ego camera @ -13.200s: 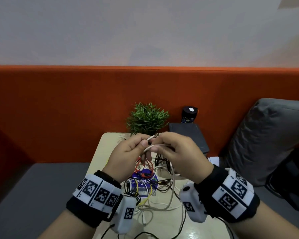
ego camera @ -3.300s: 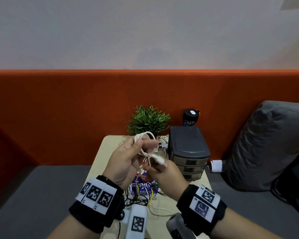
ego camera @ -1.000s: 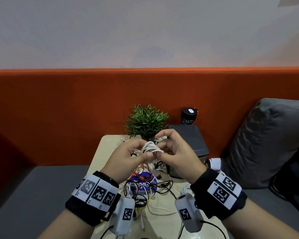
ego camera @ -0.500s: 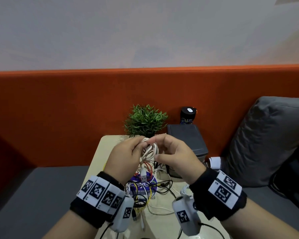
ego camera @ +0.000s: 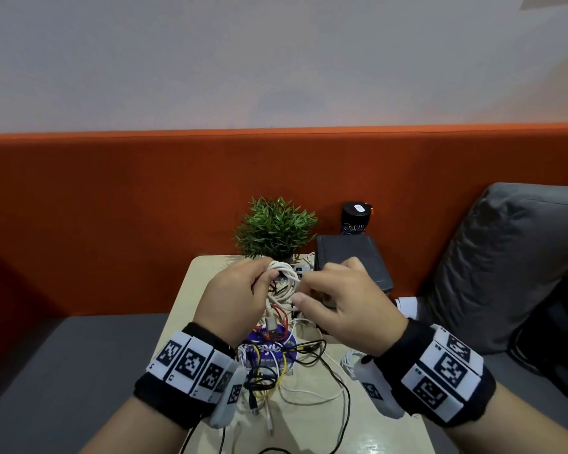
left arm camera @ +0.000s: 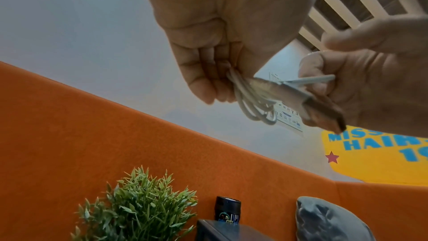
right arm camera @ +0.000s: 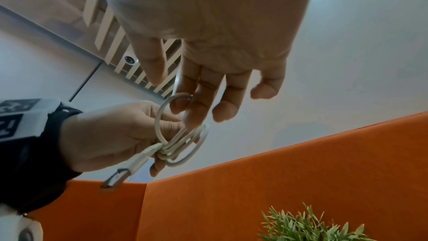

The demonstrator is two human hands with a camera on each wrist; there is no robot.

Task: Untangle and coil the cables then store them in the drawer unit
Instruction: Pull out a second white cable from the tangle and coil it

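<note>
A white cable [ego camera: 284,273] is wound into a small coil that my left hand [ego camera: 250,283] grips above the table. Its USB plug [ego camera: 271,322] hangs below the coil. In the right wrist view the coil [right arm camera: 185,146] sits in my left hand [right arm camera: 104,135], with one loose loop hooked on the index finger of my right hand [right arm camera: 208,43]. My right hand [ego camera: 312,290] is right beside the coil. The dark drawer unit [ego camera: 351,257] stands behind my right hand, its drawers hidden. A tangle of black, white, red and yellow cables [ego camera: 276,362] lies below my hands.
The small beige table [ego camera: 191,290] has a potted plant [ego camera: 276,227] at its back edge. A black can [ego camera: 356,217] stands behind the drawer unit. A grey cushion [ego camera: 505,257] and a white roll [ego camera: 407,306] lie to the right. An orange padded wall runs behind.
Over the last second the coil has turned from lying sideways between both hands to standing in my left hand with the plug hanging down. My right hand has dropped slightly.
</note>
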